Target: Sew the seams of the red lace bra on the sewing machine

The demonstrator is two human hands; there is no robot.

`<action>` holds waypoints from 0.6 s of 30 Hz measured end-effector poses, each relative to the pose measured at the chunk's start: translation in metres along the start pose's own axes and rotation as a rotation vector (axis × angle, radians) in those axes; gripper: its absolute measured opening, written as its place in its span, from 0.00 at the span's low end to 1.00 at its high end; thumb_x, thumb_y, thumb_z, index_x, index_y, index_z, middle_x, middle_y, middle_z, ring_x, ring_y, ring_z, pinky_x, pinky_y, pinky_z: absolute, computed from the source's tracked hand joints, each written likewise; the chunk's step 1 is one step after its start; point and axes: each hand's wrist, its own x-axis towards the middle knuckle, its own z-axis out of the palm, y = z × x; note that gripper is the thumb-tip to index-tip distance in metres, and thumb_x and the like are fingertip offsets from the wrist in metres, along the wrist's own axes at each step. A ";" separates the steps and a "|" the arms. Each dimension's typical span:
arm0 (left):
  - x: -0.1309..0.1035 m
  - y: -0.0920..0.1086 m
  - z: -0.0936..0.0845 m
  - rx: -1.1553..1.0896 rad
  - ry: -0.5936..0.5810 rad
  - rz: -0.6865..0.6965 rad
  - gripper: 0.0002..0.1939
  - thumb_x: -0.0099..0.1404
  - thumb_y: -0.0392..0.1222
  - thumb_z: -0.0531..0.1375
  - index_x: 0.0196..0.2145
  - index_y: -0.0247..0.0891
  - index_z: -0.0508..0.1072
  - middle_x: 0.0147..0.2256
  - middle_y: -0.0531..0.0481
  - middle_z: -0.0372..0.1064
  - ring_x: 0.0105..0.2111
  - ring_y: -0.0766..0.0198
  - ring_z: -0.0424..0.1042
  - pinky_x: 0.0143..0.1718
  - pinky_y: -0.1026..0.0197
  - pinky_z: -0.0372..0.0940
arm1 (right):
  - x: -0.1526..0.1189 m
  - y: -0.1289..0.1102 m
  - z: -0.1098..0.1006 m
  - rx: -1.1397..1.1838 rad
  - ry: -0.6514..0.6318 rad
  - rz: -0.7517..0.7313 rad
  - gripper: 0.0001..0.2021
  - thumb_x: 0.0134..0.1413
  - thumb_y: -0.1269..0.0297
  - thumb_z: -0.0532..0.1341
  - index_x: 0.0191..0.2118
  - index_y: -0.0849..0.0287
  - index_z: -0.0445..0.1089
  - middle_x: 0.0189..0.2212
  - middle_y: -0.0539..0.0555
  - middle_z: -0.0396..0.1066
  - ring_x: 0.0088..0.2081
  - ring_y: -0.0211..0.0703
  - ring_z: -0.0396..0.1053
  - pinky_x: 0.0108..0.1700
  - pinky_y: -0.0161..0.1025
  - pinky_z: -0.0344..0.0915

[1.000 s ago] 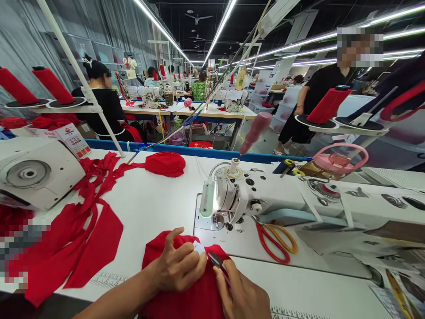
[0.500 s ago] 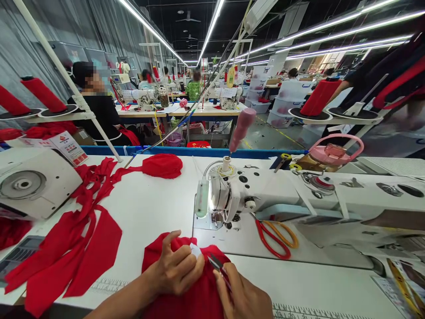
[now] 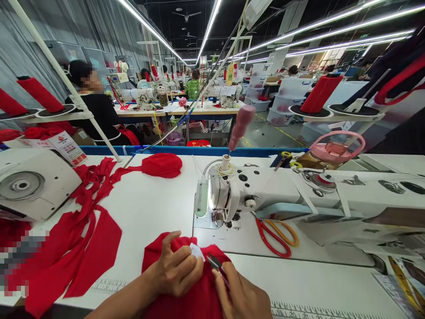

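Red fabric point(image 3: 192, 297) lies over the front edge of the table under both hands. My left hand point(image 3: 181, 268) is closed on it, pinching the cloth beside a small white label point(image 3: 197, 251). In my right hand point(image 3: 244, 292) is a pair of thread snips point(image 3: 216, 265), dark blades pointing up and left toward the label. The blade tips sit close to the left fingertips, over the red cloth. Whether the blades touch the cloth or a thread, I cannot tell.
A white sewing machine point(image 3: 265, 186) stands just ahead, with red-and-orange-handled scissors point(image 3: 277, 243) by its base. Red fabric strips point(image 3: 89, 248) cover the left side. A pink-lidded jug point(image 3: 334, 150) and red thread cones point(image 3: 320, 94) stand at the back. A person point(image 3: 94, 106) sits beyond, at left.
Both hands hold nearly the same position. A bit more of the white label shows beside the left fingers. The person's arm behind the right thread cone is gone from view.
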 end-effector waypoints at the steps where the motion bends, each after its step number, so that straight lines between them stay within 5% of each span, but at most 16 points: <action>1: 0.000 0.000 0.000 -0.004 0.000 0.000 0.12 0.65 0.24 0.55 0.29 0.34 0.73 0.20 0.59 0.63 0.25 0.71 0.66 0.65 0.35 0.45 | 0.000 -0.001 0.000 0.007 0.007 0.010 0.15 0.73 0.64 0.47 0.38 0.57 0.68 0.21 0.45 0.69 0.18 0.33 0.67 0.21 0.34 0.52; 18: 0.003 -0.001 -0.001 -0.016 0.005 -0.003 0.13 0.66 0.25 0.54 0.28 0.34 0.74 0.21 0.58 0.63 0.25 0.70 0.66 0.65 0.35 0.47 | -0.004 0.000 0.004 -0.002 -0.004 0.000 0.16 0.74 0.63 0.47 0.38 0.58 0.69 0.23 0.47 0.70 0.19 0.34 0.68 0.21 0.35 0.52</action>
